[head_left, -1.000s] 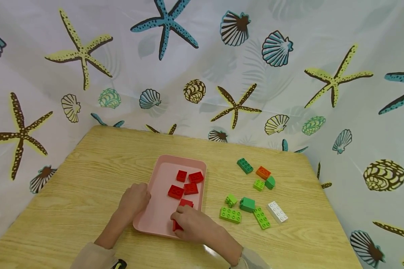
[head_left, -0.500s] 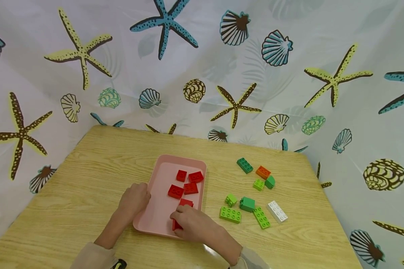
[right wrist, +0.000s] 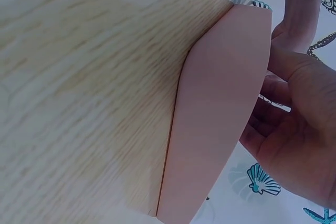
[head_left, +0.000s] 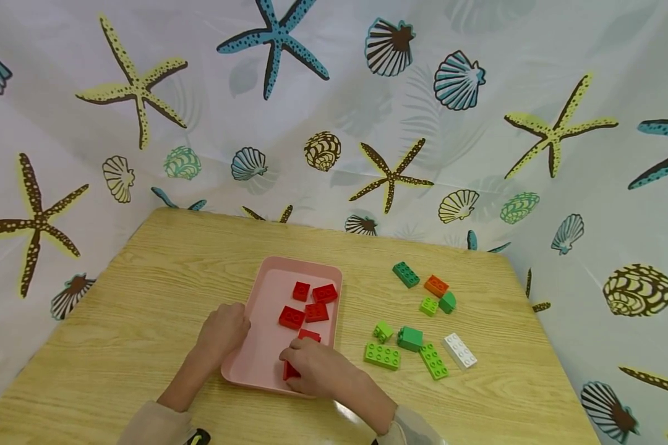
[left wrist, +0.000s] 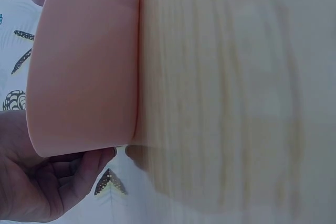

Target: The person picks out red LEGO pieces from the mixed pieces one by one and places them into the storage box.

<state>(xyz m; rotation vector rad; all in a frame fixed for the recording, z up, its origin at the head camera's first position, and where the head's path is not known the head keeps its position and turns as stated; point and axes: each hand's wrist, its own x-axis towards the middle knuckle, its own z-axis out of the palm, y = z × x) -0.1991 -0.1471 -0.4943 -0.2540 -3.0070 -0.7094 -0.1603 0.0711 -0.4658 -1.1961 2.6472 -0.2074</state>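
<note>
A pink tray (head_left: 263, 346) lies on the wooden table, with several red toy bricks (head_left: 292, 317) loose in its right half. At the tray's left side, my left hand (head_left: 222, 330) grips the rim; its curled fingers show against the tray wall (left wrist: 86, 66) in the left wrist view. My right hand (head_left: 320, 371) reaches over the near right rim and pinches a red brick (head_left: 290, 370) inside, mostly covered by the fingers. Just beyond those fingers sits another red brick (head_left: 309, 335). From the right wrist, the tray wall hides my right fingertips and the brick.
Right of the tray, loose bricks lie on the table (head_left: 189, 266): a long lime brick (head_left: 382, 356), a green one (head_left: 409, 338), a white one (head_left: 459, 351), an orange one (head_left: 436, 285) and several others. A patterned curtain (head_left: 289, 123) hangs behind the table and along its sides.
My right hand has shifted very slightly left with the brick in its fingers. The left hand stays at the tray rim.
</note>
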